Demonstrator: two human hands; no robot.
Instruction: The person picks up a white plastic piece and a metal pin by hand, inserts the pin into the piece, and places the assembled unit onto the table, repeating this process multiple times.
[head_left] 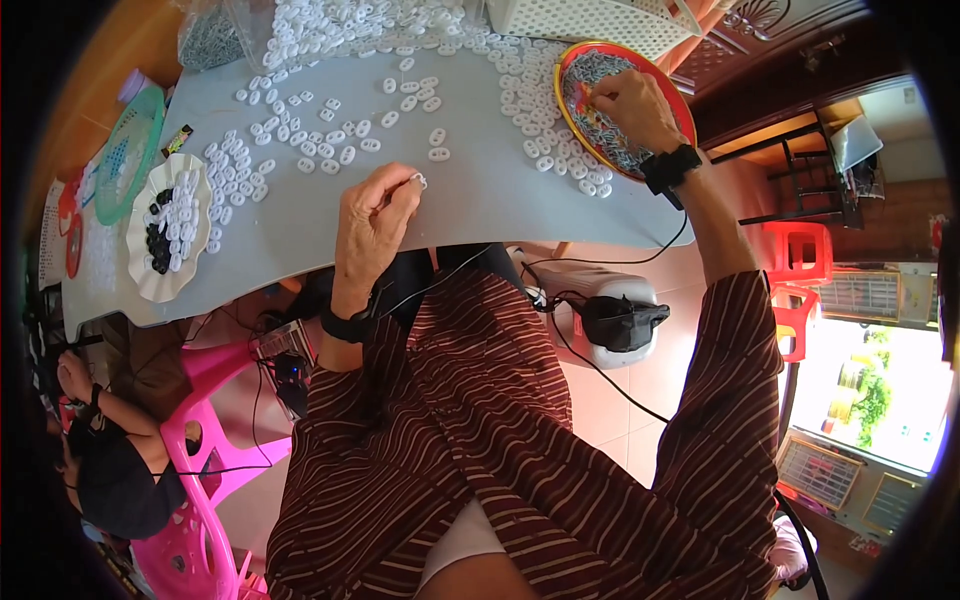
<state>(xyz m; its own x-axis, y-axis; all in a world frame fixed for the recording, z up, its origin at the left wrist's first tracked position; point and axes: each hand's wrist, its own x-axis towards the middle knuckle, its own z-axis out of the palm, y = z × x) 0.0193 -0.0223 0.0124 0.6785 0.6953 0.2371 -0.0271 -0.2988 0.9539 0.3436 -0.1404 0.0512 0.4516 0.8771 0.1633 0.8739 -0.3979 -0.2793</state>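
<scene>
Over the front part of the grey table [470, 200], my left hand [370, 228] is closed, with a small white oval plastic piece [420, 181] pinched between thumb and fingertips. My right hand [638, 108] reaches into a round red bowl [608, 46] with a yellow rim, at the table's right side. Many small, thin grey metal pieces, which look like screws, [590, 128] fill that bowl. The fingers of this hand are drawn together; what they pinch, if anything, is too small to make out. Loose white two-holed oval pieces [438, 154] lie beyond my left hand.
A cream scalloped dish [150, 272] holds white and black pieces at the left, near a green basket [150, 110]. A large heap of white pieces [320, 35] and a cream perforated basket [600, 22] stand at the back. Cables hang below the table; another person sits left beside a pink chair [190, 520].
</scene>
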